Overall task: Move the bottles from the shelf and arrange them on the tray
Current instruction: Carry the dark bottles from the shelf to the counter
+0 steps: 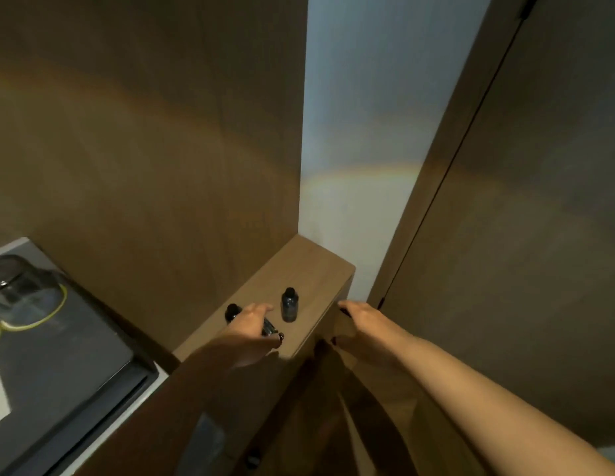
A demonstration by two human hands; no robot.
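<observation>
Two bottles (289,305) stand on the shelf (313,269); a tray (75,355), apparently lower, lies left.

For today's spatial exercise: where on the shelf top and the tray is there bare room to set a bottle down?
Shelf top: free at the far end, between the standing bottle and the white wall. Crowded at the near end, where the left hand grips a second bottle. Tray: bare dark surface nearer than the glass jug.

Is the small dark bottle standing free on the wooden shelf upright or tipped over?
Upright: the small dark bottle stands on its base on the wooden shelf, cap on top, untouched.
</observation>
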